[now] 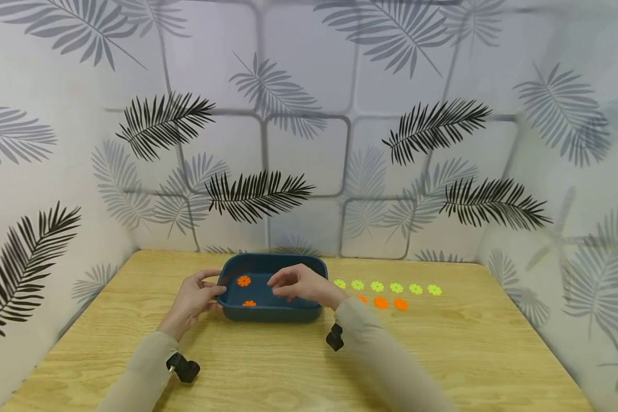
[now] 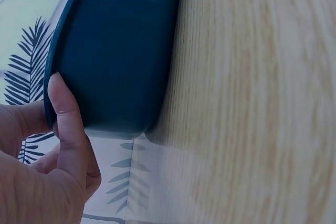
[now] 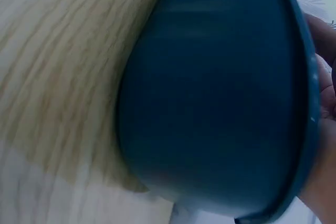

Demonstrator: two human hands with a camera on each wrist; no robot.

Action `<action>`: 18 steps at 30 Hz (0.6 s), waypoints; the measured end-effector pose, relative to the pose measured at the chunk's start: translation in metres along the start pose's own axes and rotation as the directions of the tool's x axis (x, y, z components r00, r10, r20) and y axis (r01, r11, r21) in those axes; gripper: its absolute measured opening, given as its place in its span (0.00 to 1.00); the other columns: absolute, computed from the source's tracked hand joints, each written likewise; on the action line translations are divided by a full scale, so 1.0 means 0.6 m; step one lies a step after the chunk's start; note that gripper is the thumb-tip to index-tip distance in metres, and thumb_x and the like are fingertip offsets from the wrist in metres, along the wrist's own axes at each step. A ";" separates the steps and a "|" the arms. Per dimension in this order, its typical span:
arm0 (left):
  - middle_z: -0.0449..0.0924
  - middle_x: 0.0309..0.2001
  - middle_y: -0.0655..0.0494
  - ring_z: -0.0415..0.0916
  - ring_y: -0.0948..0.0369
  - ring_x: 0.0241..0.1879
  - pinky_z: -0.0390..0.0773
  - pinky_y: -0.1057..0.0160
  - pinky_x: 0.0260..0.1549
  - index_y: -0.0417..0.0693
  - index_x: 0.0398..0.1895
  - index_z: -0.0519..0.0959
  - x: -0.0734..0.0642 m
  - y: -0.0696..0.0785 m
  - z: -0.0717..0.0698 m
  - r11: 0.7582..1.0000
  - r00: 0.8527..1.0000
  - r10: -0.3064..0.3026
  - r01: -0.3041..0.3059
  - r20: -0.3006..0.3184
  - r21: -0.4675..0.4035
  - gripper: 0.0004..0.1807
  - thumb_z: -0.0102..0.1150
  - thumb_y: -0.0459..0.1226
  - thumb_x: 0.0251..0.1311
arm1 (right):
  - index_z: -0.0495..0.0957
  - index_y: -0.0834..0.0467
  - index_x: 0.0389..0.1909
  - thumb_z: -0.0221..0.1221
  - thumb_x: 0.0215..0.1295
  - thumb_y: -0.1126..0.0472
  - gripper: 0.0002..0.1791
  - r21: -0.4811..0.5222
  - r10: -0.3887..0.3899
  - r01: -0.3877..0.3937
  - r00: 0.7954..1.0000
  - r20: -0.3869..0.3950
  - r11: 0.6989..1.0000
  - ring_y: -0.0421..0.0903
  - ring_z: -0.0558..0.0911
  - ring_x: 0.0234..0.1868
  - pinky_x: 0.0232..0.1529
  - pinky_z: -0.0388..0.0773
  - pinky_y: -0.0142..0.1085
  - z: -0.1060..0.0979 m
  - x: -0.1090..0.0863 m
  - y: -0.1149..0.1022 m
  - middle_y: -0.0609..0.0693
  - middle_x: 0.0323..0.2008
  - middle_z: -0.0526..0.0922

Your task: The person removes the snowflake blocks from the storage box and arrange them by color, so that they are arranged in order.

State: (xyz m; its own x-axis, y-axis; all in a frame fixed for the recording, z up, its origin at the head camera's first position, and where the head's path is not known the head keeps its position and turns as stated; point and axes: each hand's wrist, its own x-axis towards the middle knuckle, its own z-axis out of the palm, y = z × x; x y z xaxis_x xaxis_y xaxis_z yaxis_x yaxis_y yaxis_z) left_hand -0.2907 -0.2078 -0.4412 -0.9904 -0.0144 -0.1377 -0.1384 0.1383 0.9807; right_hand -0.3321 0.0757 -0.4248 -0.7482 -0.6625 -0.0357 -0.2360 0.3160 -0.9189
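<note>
A dark blue plastic basin (image 1: pixel 273 314) stands on the table, with two orange flower-shaped pieces (image 1: pixel 244 281) visible inside. My left hand (image 1: pixel 195 297) holds the basin's left end; the left wrist view shows its thumb and fingers pinching the rim (image 2: pixel 52 61). Over the basin's right part is my right hand (image 1: pixel 304 283), its fingers loosely bent and nothing visible between them. In the right wrist view the basin's wall (image 3: pixel 210 93) hides much of that hand (image 3: pixel 326 103). Right of the basin lie a row of yellow-green flower-shaped pieces (image 1: pixel 396 288) and a nearer row of orange ones (image 1: pixel 380 303), partly behind my right wrist.
The wooden table (image 1: pixel 268 372) meets a wall (image 1: pixel 309 154) with a leaf pattern behind the basin, and similar patterned surfaces flank both sides. A small black camera (image 1: pixel 185 369) is strapped at the left wrist, another (image 1: pixel 335 337) at the right.
</note>
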 end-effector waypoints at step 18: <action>0.75 0.40 0.49 0.80 0.61 0.25 0.85 0.61 0.27 0.42 0.71 0.63 0.004 -0.006 0.000 1.000 1.000 0.011 -0.011 0.002 -0.003 0.30 0.57 0.30 0.66 | 0.83 0.57 0.52 0.64 0.64 0.65 0.15 -0.083 0.086 -0.085 0.996 0.017 0.993 0.41 0.83 0.40 0.35 0.82 0.35 0.047 0.064 0.010 0.52 0.49 0.85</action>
State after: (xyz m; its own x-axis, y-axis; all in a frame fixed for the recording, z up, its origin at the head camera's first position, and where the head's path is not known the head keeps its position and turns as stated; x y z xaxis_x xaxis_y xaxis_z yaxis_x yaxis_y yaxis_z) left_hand -0.2928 -0.2084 -0.4449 -0.9917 -0.0105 -0.1278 -0.1280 0.1356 0.9825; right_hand -0.3446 0.0331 -0.4425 -0.7551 -0.6442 -0.1217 -0.2224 0.4263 -0.8768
